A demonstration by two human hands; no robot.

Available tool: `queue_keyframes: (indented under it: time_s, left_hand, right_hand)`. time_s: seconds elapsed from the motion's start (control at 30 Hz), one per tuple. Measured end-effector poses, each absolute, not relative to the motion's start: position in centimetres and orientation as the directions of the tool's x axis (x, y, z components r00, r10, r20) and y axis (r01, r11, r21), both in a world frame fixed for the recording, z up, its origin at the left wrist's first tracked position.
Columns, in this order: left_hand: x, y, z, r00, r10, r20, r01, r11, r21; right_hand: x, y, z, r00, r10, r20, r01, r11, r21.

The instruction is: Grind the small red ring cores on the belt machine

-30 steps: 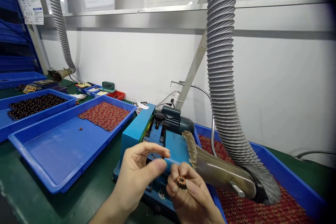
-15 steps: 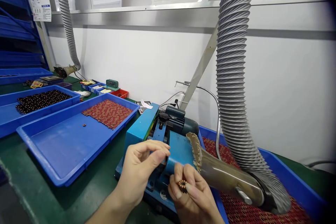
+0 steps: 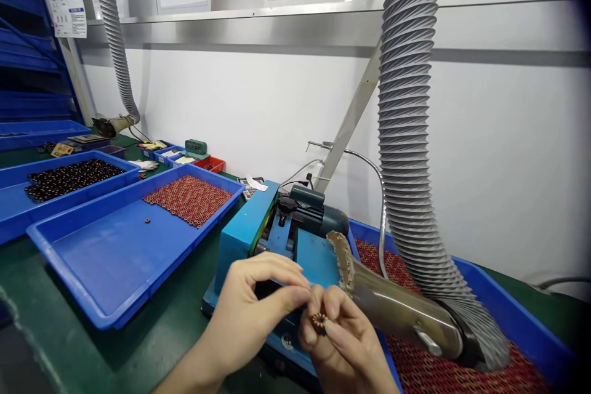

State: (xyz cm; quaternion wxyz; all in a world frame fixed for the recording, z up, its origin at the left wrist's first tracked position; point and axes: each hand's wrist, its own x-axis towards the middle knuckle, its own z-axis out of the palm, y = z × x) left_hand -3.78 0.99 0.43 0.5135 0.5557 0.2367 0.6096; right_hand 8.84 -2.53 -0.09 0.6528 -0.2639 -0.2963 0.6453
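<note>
Between the thumb and fingers of my right hand [image 3: 344, 335] is a small copper-wound ring coil [image 3: 318, 324], its round face tilted partly toward me. My left hand [image 3: 263, 305] is closed in a pinch, its fingertips right beside the right fingers, just above the coil. Whatever the left fingertips grip, if anything, is too small to make out. Both hands are in front of a blue bench machine [image 3: 318, 261] with a dark motor [image 3: 318, 212].
A translucent brown suction nozzle [image 3: 401, 305] on a grey ribbed hose [image 3: 406, 104] stands close on the right. Behind it a blue tray [image 3: 480, 277] holds many red rings. To the left, another blue tray [image 3: 111, 252] carries rows of reddish rings [image 3: 189, 200] and one loose ring [image 3: 147, 220].
My left hand has moved right and down, bringing its fingertips to the right hand's fingers. The coil has tilted slightly in my right hand.
</note>
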Motion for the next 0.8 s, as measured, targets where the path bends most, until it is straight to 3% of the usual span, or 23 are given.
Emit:
queue_keyframes:
  time_s: [0.1,0.17,0.3,0.43,0.6,0.7,0.8]
  left_hand:
    - [-4.3,1.1,0.1,-0.022,0.853,0.521,-0.420,-0.481,0.770]
    - [-4.7,1.1,0.1,-0.038,0.828,0.559,-0.410,-0.523,0.747]
    - [-5.1,0.6,1.0,0.237,0.813,0.531,-0.156,-0.508,0.847]
    - [-4.9,0.1,1.6,0.508,0.792,0.340,0.082,-0.437,0.896]
    - [-4.4,0.0,1.2,0.413,0.799,0.437,0.015,-0.486,0.874]
    - [-4.3,0.1,0.8,0.265,0.805,0.531,-0.076,-0.532,0.843]
    - [-4.4,0.2,0.6,0.090,0.827,0.555,-0.179,-0.535,0.826]
  right_hand:
    - [9.1,-2.3,-0.2,0.041,0.996,0.080,-0.625,0.089,-0.776]
    - [9.6,-2.1,-0.5,0.089,0.984,0.157,-0.531,0.180,-0.828]
    - [10.4,-2.2,-1.3,0.122,0.946,0.301,-0.305,0.324,-0.896]
    - [9.7,-2.8,-0.9,0.316,0.925,0.211,-0.259,0.298,-0.919]
    - [9.1,-2.9,0.2,0.243,0.959,0.143,-0.430,0.239,-0.870]
    - [9.7,-2.8,0.4,0.109,0.991,0.081,-0.607,0.131,-0.784]
    - [10.1,-2.7,0.4,0.048,0.998,0.039,-0.676,0.061,-0.734]
